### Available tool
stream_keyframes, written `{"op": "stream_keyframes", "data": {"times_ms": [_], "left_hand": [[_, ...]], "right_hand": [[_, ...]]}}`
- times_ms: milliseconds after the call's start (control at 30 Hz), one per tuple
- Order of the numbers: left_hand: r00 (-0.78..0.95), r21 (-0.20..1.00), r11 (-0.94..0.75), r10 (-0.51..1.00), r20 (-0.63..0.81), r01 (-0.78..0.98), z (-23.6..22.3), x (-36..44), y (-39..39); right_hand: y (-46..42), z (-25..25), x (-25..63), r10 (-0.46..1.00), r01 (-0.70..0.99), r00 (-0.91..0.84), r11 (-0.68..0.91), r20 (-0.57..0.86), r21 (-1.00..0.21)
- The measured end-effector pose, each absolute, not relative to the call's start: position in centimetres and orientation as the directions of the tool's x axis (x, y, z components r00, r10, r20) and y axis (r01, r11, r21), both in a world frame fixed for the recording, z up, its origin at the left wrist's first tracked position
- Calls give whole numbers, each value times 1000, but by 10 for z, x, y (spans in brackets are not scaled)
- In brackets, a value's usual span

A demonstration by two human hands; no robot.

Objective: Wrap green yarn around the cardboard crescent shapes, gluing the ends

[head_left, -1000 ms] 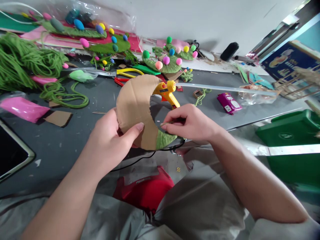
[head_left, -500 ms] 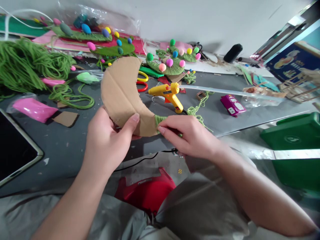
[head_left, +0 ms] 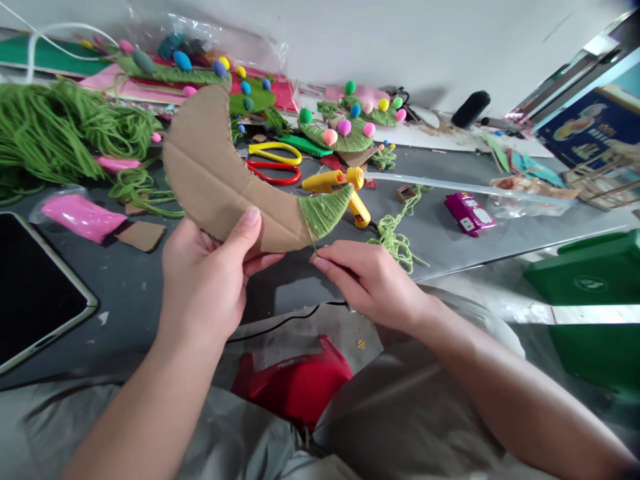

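Note:
My left hand (head_left: 210,273) grips a crescent-shaped piece of cardboard (head_left: 215,173) by its lower edge, thumb on the front face and fingers behind. Green yarn (head_left: 326,212) is wound tightly over the crescent's right tip; the rest is bare brown cardboard. A strand runs from the wrapped edge down to my right hand (head_left: 373,277), which pinches it between thumb and forefinger just below the cardboard. Behind the crescent lie scissors (head_left: 276,153) with one yellow and one red handle. A yellow glue gun (head_left: 359,208) rests partly hidden behind the wrapped tip.
A heap of green yarn (head_left: 75,140) and a pink packet (head_left: 83,213) lie to the left, near a dark tablet (head_left: 40,287). Yarn-wrapped shapes with coloured balls (head_left: 344,128) line the back. A purple packet (head_left: 469,213) and green bin (head_left: 590,267) are at right.
The crescent has shifted left and turned, so its wrapped tip shows fully. My right hand has moved from the wrapped tip to slightly below it, the strand now visible in its pinch.

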State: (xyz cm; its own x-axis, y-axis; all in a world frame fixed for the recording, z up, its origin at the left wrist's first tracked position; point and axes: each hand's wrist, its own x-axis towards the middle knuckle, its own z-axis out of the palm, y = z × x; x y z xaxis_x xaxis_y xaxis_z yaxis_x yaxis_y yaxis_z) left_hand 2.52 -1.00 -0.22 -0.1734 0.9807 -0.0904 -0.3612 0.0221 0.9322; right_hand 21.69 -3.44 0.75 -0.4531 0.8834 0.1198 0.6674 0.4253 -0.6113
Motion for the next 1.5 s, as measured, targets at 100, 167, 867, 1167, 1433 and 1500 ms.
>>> {"op": "stream_keyframes", "data": {"times_ms": [100,167,867,1167,1433,1500], "left_hand": [[-145,892,85,976,-165,-445,0,23,-8],[-136,872,118,969,-205,-475,1,20,-6],[100,856,255,967,-236,-450,-4,10,-6],[327,946,303,911,-253,-112,-4,9,-12],[267,975,130,948,-176,181,-9,10,-15],[229,970,88,963,-141,227,-9,9,-15]], "right_hand": [[-31,6,219,890,623,-436,407,135,-668],[-30,6,220,891,598,-433,399,139,-695],[-13,1,236,808,442,-563,473,175,-762],[1,22,251,666,483,-744,593,55,-644],[6,29,249,672,583,-736,565,-84,-584],[5,31,249,688,607,-721,564,-88,-559]]}}
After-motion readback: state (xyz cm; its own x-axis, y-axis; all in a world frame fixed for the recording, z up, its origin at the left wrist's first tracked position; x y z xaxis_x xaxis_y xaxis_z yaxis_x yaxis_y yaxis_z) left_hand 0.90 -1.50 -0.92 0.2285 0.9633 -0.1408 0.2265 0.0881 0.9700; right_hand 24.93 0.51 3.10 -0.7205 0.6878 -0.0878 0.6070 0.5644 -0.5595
